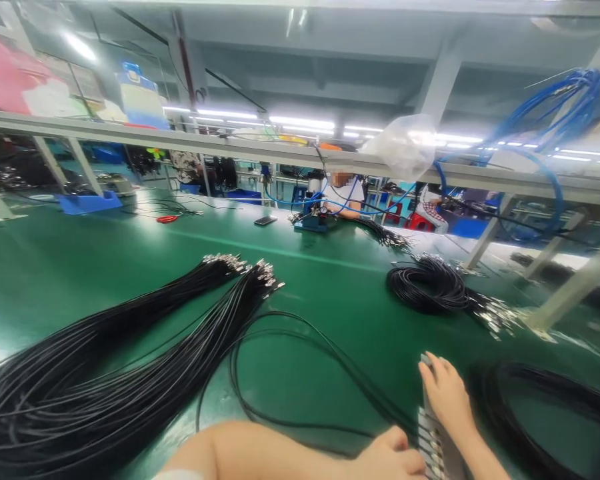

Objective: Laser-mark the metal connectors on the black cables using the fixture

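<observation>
A grey slotted metal fixture [433, 437] lies at the lower right, with a row of shiny connector ends along it. Its far grey end is under my right hand [449, 400], whose fingers are curled around it. My left hand [390, 457] reaches across from the left, fingers bent against the near part of the fixture; what they pinch is hidden. Several black cables [300, 421] run over the table toward the fixture, close to my left hand. On the left, two long bundles of black cables [190, 353] spread out with silvery ends pointing away.
A coiled bundle of black cables [427, 287] rests at the right, and a larger blurred coil [510, 400] lies beside my right arm. Farther off are a phone [265, 221], red-handled tool [167, 219], blue machine [311, 215] and a seated person [343, 193]. A shelf [220, 145] spans overhead.
</observation>
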Available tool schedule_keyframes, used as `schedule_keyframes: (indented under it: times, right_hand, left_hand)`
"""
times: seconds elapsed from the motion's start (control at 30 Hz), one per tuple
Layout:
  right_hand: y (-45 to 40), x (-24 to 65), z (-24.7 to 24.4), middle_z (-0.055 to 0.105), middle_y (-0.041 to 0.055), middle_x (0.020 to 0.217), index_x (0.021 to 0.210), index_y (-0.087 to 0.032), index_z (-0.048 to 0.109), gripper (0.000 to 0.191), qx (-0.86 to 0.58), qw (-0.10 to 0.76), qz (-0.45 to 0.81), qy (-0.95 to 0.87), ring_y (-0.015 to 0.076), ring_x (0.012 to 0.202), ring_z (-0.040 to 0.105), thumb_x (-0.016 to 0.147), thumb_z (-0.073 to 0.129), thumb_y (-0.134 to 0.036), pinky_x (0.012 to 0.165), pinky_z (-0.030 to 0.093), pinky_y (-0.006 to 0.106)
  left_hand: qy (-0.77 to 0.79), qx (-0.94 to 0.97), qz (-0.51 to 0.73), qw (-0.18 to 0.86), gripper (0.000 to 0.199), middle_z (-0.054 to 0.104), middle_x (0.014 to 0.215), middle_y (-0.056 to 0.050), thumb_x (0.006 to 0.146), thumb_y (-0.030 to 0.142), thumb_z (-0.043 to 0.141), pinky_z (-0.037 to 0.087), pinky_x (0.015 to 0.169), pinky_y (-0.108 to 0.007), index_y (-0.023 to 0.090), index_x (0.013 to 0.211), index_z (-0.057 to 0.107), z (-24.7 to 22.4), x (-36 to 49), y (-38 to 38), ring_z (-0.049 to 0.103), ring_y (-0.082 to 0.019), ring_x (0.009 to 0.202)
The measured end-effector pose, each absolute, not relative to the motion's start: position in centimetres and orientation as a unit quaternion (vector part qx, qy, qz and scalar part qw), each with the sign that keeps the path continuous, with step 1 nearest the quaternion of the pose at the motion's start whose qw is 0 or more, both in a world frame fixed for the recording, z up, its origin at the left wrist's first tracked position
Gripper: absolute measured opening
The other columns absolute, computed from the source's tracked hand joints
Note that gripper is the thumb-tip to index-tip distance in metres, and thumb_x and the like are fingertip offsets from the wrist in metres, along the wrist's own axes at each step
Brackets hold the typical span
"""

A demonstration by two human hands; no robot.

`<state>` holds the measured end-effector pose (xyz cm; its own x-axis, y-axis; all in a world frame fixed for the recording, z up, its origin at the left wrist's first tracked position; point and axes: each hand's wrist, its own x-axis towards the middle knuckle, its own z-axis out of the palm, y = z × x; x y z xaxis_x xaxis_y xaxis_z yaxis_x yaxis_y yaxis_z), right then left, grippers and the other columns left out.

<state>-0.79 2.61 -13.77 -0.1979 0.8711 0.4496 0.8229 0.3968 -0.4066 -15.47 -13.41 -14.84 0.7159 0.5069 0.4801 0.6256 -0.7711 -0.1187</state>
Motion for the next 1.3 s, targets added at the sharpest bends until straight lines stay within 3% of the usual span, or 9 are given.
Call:
schedule_keyframes:
  times: [0.17,0.37,0.53,0.7,0.83,0.93,1.07,1.17,1.3]
  right_hand:
    - [-1.0,3.1,-15.3,0.059,0.0132,0.116,0.113,-0.018,0.056,0.054,-0.483,0.289,0.114,-0.819,0.0285,0.107,0.055,0.075,0.045,-0.055,0.09,0.045,0.044]
    - [-8.0,6.3,-14.8,0.037,0.0128,0.14,0.135,-0.014,0.034,0.084,-0.453,0.149,0.131,-0.869,0.0308,0.128,0.034,0.061,0.059,-0.044,0.104,0.032,0.043]
    - [-11.0,5.0,-12.3,0.013,0.0143,0.149,0.14,-0.01,0.02,0.101,-0.503,0.079,0.151,-0.847,0.0312,0.135,0.018,0.053,0.061,-0.039,0.108,0.022,0.042]
    - [-11.2,4.2,-10.2,0.012,0.0175,0.148,0.141,-0.009,0.016,0.111,-0.513,0.041,0.181,-0.838,0.0299,0.136,0.013,0.05,0.066,-0.049,0.109,0.017,0.042]
    - [-10.9,3.9,-9.6,0.018,0.0189,0.146,0.141,-0.009,0.017,0.119,-0.509,0.035,0.166,-0.844,0.0296,0.135,0.014,0.044,0.07,-0.054,0.108,0.015,0.045]
    - [-10.6,3.5,-9.0,0.024,0.0192,0.142,0.138,-0.012,0.023,0.123,-0.505,0.028,0.158,-0.848,0.0328,0.132,0.018,0.036,0.073,-0.056,0.105,0.018,0.049]
    - [-10.3,3.3,-8.3,0.029,0.0175,0.137,0.135,-0.015,0.028,0.121,-0.5,0.024,0.158,-0.851,0.0345,0.127,0.025,0.032,0.073,-0.059,0.101,0.022,0.051]
    - [-10.3,3.2,-8.0,0.03,0.0177,0.136,0.134,-0.014,0.029,0.118,-0.499,0.024,0.164,-0.851,0.0345,0.126,0.025,0.035,0.072,-0.059,0.101,0.022,0.051]
    - [-10.5,3.1,-7.8,0.033,0.0165,0.133,0.131,-0.017,0.033,0.117,-0.503,0.028,0.168,-0.847,0.0347,0.123,0.029,0.03,0.075,-0.057,0.099,0.024,0.05]
  left_hand:
    - [-0.305,-0.915,-0.233,0.125,0.022,0.058,0.07,0.003,0.09,0.025,0.043,0.029,0.067,-0.033,0.02,0.07,0.052,-14.0,-15.8,-13.9,0.047,-0.013,0.078]
    - [-0.303,-0.931,-0.193,0.061,0.021,0.059,0.077,0.001,0.086,0.029,0.046,0.032,0.07,-0.035,0.016,0.07,0.051,-10.8,-16.4,-14.7,0.049,-0.017,0.083]
    - [-0.347,-0.926,-0.144,-0.033,0.019,0.06,0.102,-0.002,0.086,0.036,0.05,0.037,0.082,-0.031,0.02,0.091,0.058,-7.6,-17.8,-13.7,0.048,-0.018,0.1]
    - [-0.458,-0.886,-0.032,-0.064,0.039,0.052,0.116,-0.009,0.08,0.035,0.06,0.04,0.087,-0.034,0.017,0.114,0.051,-5.9,-19.8,-11.2,0.047,-0.023,0.104]
    - [-0.472,-0.878,0.061,-0.061,0.038,0.053,0.109,-0.011,0.079,0.035,0.061,0.042,0.083,-0.038,0.015,0.109,0.052,-5.6,-19.6,-9.8,0.049,-0.027,0.1]
    - [-0.482,-0.862,0.098,-0.12,0.034,0.055,0.104,-0.012,0.078,0.03,0.061,0.042,0.082,-0.038,0.013,0.106,0.051,-5.2,-18.6,-9.0,0.051,-0.027,0.098]
    - [-0.476,-0.847,0.129,-0.199,0.014,0.058,0.093,-0.009,0.077,0.026,0.06,0.042,0.077,-0.032,0.014,0.082,0.054,-4.5,-17.7,-7.7,0.054,-0.024,0.092]
    - [-0.469,-0.824,0.149,-0.281,0.011,0.058,0.074,-0.003,0.076,0.023,0.057,0.041,0.063,-0.026,0.016,0.071,0.05,-4.1,-17.7,-6.9,0.055,-0.017,0.073]
    - [-0.464,-0.758,0.171,-0.425,0.009,0.042,0.048,0.006,0.079,0.025,0.048,0.03,0.043,-0.02,0.018,0.073,0.047,-4.4,-18.3,-6.3,0.038,-0.009,0.041]
